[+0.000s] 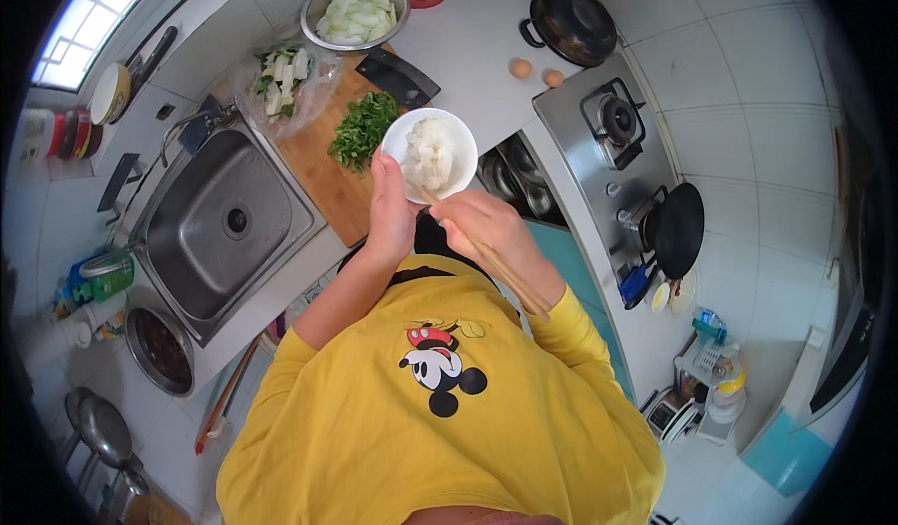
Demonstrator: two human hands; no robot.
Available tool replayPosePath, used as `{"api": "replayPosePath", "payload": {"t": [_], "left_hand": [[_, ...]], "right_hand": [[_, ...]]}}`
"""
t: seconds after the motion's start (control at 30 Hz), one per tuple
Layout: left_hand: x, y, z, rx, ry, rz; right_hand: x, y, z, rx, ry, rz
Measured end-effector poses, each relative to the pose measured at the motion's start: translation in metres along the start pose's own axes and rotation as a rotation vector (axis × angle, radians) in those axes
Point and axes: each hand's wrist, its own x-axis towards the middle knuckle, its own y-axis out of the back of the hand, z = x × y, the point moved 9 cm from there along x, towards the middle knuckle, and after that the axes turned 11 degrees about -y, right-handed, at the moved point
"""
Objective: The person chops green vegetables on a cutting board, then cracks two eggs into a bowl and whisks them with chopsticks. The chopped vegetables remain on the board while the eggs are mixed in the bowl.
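Note:
A white bowl (463, 145) with cooked white rice (429, 152) in it is held up by my left hand (393, 206), thumb over the rim. My right hand (487, 227) grips a pair of wooden chopsticks (511, 277), whose tips reach the near edge of the bowl at the rice. Behind the bowl, chopped green leaves (363, 131) lie heaped on a wooden cutting board (316, 167). A cleaver with a dark blade (398, 77) rests at the board's far end.
Left of the board is a steel sink (217, 209). A clear plastic bag of cut vegetables (284, 83) and a steel basin of pale green slices (356, 16) stand beyond. Two eggs (520, 68) and a lidded dark pot (574, 23) sit near the gas stove (596, 132), with a black wok (679, 230) at right.

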Motion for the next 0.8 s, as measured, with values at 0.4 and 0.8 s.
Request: {"api": "replayPosePath", "payload": {"t": [0.4,0.8], "left_hand": [[0.006,-0.016,-0.003,0.106,-0.076,-0.111],[0.013,-0.003,0.013,-0.041,-0.081,0.006]], "right_hand": [[-0.011,0.024,0.022,0.000,-0.221,0.365],[0.014,0.028,-0.002,-0.003,-0.082,0.211]]}}
